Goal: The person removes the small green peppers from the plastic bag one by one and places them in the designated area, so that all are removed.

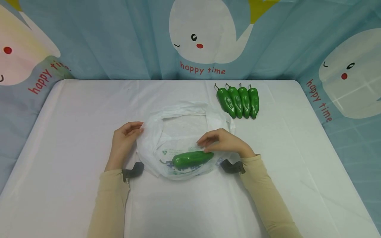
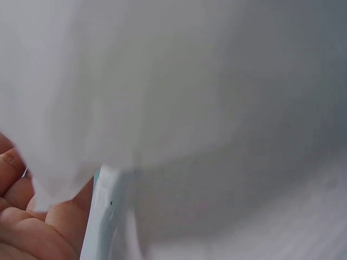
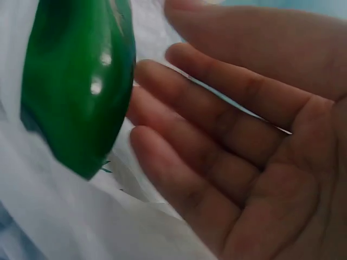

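Note:
A white plastic bag (image 1: 148, 132) lies on the table with its mouth spread wide. Inside it, a green pepper (image 1: 190, 159) rests on its side, stem to the left. At the bag's left edge, my left hand (image 1: 126, 135) pinches the film between thumb and fingers; the bag (image 2: 135, 81) covers much of the left wrist view and hides the fingertips. My right hand (image 1: 223, 142) reaches over the bag's right side, by the pepper's tip. In the right wrist view its fingers (image 3: 217, 119) are loosely extended beside the pepper (image 3: 81, 81), not wrapped around it.
Several green peppers (image 1: 235, 100) lie side by side at the back, just beyond the bag's upper right edge. A white cloth covers the table (image 1: 74, 132). Blue curtains (image 1: 119, 39) with whale prints hang along the back and sides.

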`<action>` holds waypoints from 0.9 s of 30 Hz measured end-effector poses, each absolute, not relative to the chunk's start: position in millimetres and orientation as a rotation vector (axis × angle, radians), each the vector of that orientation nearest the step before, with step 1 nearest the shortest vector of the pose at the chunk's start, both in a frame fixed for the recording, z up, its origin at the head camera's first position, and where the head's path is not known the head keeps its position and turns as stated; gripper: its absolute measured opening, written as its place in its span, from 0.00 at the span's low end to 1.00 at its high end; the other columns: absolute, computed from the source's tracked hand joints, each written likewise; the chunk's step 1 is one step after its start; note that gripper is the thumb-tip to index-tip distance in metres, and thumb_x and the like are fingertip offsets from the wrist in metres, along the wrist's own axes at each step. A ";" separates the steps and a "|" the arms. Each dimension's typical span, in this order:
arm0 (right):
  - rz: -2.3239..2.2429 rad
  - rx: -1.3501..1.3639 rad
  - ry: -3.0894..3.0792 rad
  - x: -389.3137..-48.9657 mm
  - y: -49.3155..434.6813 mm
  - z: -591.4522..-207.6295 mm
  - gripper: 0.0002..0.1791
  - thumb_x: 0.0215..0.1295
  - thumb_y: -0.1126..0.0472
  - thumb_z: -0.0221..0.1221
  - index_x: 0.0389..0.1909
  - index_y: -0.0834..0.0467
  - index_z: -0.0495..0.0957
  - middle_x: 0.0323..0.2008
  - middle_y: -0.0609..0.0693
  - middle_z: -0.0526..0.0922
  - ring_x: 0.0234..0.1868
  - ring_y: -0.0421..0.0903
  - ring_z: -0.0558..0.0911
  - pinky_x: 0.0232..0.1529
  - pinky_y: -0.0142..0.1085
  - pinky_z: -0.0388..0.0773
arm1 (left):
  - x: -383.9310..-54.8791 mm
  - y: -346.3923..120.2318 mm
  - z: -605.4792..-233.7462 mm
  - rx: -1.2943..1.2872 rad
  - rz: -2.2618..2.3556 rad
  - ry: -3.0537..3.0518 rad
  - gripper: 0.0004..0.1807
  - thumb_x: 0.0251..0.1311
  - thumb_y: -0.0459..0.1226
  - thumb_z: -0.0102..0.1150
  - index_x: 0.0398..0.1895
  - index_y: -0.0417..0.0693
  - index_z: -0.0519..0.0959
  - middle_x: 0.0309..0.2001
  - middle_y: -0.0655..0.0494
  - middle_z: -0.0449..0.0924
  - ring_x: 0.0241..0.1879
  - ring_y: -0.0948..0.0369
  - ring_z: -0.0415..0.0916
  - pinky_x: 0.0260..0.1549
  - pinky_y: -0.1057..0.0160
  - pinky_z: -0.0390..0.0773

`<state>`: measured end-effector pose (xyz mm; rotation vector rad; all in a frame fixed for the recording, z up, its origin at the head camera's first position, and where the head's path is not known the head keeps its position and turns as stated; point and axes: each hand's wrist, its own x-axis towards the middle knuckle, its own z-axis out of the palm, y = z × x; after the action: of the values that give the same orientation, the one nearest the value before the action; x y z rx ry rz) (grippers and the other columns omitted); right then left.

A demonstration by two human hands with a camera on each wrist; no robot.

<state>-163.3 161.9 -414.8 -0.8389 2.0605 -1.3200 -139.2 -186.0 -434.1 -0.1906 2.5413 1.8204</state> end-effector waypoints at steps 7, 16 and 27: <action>-1.242 -0.854 2.035 -162.2 158.7 -417.8 0.16 0.54 0.69 0.66 0.45 0.64 0.81 0.43 0.53 0.83 0.41 0.45 0.81 0.46 0.37 0.78 | -139.1 -185.6 -434.0 -0.202 1.833 2.529 0.19 0.62 0.41 0.60 0.53 0.39 0.77 0.43 0.60 0.79 0.40 0.74 0.77 0.42 0.78 0.73; -1.161 -0.861 2.049 -161.3 156.4 -417.6 0.16 0.52 0.69 0.67 0.44 0.61 0.82 0.41 0.49 0.83 0.41 0.42 0.81 0.45 0.35 0.78 | -138.2 -187.3 -432.4 -0.200 1.812 2.535 0.20 0.63 0.41 0.60 0.54 0.39 0.77 0.45 0.59 0.79 0.41 0.74 0.76 0.42 0.79 0.72; -1.087 -0.864 2.054 -159.2 155.1 -414.4 0.16 0.51 0.68 0.68 0.43 0.60 0.82 0.38 0.46 0.83 0.38 0.41 0.80 0.43 0.34 0.78 | -138.9 -186.3 -434.4 -0.186 1.809 2.554 0.18 0.63 0.40 0.59 0.53 0.38 0.77 0.46 0.54 0.79 0.40 0.74 0.76 0.41 0.78 0.73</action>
<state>-159.2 155.1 -414.4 -0.8639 2.0543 -1.0873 -138.9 -186.3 -434.4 -0.1858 2.5544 1.8094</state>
